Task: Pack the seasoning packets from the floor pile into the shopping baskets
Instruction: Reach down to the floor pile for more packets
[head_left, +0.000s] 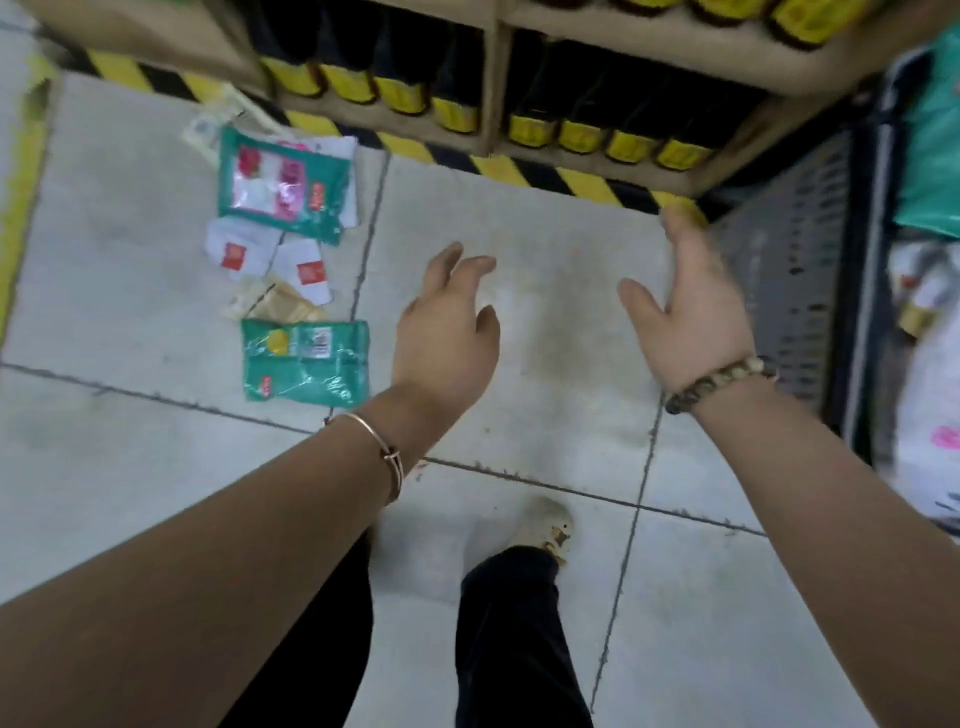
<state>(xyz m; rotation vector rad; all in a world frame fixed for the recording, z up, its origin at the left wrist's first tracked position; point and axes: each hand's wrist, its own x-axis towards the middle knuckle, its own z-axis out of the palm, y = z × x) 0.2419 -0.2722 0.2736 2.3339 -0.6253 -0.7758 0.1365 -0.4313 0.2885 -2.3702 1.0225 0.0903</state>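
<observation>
Two bare hands hang over a pale tiled floor (540, 332) in a shop aisle, neither holding anything. The left hand (447, 332) shows its back, its fingers (470, 265) loosely spread and slightly bent. The right hand (691, 317) is motion-blurred, its fingers straight and close together, the thumb held apart. A thin metal bangle (387, 460) circles the left wrist and a string of mottled beads (722, 382) the right.

The seasoning packets (306, 273) lie scattered on the tile to the left of the left hand, well apart from the right one. A large green packet (283, 184) sits nearest the shelf, small white sachets (239, 254) with red squares lie below it, and a second green packet (306, 364), glossy and crinkled, lies just beside the left wrist. A grey plastic shopping basket (789, 291) with a perforated wall stands at the floor's right edge, close to the right hand's fingertips, with teal and white bags (930, 156) inside.

Along the floor's far edge runs yellow-and-black hazard tape (519, 171), under a wooden shelf (493, 78) of dark bottles (582, 137) with yellow labels. Dark grout lines cross the worn tiles. Below, dark trouser legs (509, 623) and a light shoe (545, 525) are visible.
</observation>
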